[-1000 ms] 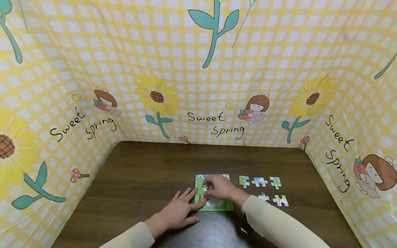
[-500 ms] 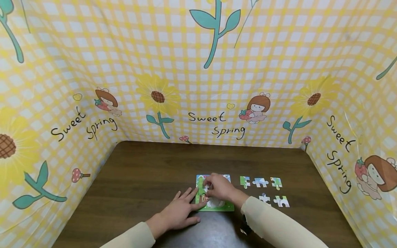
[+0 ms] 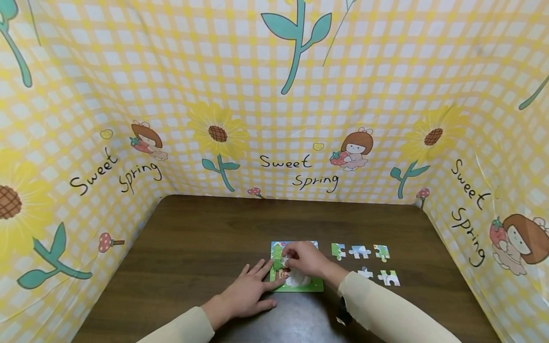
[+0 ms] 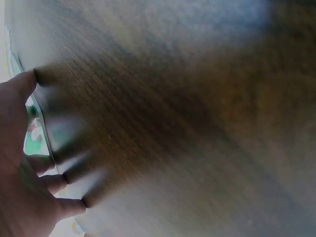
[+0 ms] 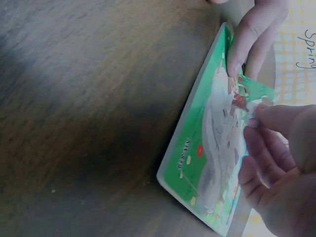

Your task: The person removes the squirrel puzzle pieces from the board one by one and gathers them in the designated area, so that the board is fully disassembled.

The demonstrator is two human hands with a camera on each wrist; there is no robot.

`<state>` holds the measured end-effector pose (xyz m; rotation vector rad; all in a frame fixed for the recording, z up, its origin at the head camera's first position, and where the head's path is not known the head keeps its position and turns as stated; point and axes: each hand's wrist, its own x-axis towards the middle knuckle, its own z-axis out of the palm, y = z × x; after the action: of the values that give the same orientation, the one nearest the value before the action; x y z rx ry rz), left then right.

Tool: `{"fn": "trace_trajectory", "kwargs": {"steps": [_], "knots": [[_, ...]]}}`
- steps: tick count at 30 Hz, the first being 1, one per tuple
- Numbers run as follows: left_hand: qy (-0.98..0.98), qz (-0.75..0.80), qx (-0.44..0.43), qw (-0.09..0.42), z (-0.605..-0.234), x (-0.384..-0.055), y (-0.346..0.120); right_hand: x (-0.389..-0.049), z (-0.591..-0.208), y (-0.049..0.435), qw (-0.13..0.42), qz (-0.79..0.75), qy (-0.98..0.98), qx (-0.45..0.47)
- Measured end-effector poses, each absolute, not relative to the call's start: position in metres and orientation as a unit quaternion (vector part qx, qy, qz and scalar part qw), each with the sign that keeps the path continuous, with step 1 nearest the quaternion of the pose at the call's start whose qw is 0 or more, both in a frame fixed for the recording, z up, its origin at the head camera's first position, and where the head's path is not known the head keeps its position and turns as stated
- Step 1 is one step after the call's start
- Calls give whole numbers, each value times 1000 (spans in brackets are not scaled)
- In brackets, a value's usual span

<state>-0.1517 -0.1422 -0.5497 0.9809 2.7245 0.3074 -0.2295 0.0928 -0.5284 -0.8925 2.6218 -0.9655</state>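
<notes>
A picture puzzle board (image 3: 318,287) with a green border lies on the table, its centre partly covered by my hands. My left hand (image 3: 246,291) lies palm down with fingers spread, the fingertips touching the board's left side. Over the board, my right hand (image 3: 306,258) pinches a small puzzle piece (image 5: 260,90), green and white, between thumb and fingers. In the right wrist view that piece is tilted up from the board's surface near the left hand's fingers. The left wrist view has the left hand (image 4: 24,173) with fingertips down along the board's edge.
Right of the board lie several loose puzzle pieces in two rows, among them a green one (image 3: 338,251), a blue-white one (image 3: 359,251) and a green-white one (image 3: 388,277). My right sleeve partly covers another (image 3: 365,272). Checked cloth (image 3: 274,119) surrounds the brown table (image 3: 193,228).
My right wrist and sleeve have shifted slightly to the right, with the fingers still over the same part of the board. The left hand stays where it was.
</notes>
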Motion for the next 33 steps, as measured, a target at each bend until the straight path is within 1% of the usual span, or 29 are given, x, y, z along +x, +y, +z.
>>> {"fn": "trace_trajectory", "kwargs": {"steps": [5,9,13,18,26,29,33], "knots": [[929,103,334,123,-549,-153,-141,-229,-523,99,98,-357,884,-286],[928,107,332,129,-549,-153,-140,-227,-513,112,93,-366,877,-296],[929,107,327,134,-549,-153,-140,-225,-503,133,98,-373,872,-300],[931,101,323,135,-550,-153,-140,-222,-495,166,108,-372,880,-274],[930,105,325,134,-550,-152,-141,-216,-501,217,115,-360,892,-247],[930,105,325,135,-549,-152,-140,-213,-505,230,122,-359,891,-248],[930,106,324,136,-547,-151,-140,-211,-510,240,117,-348,895,-253]]}}
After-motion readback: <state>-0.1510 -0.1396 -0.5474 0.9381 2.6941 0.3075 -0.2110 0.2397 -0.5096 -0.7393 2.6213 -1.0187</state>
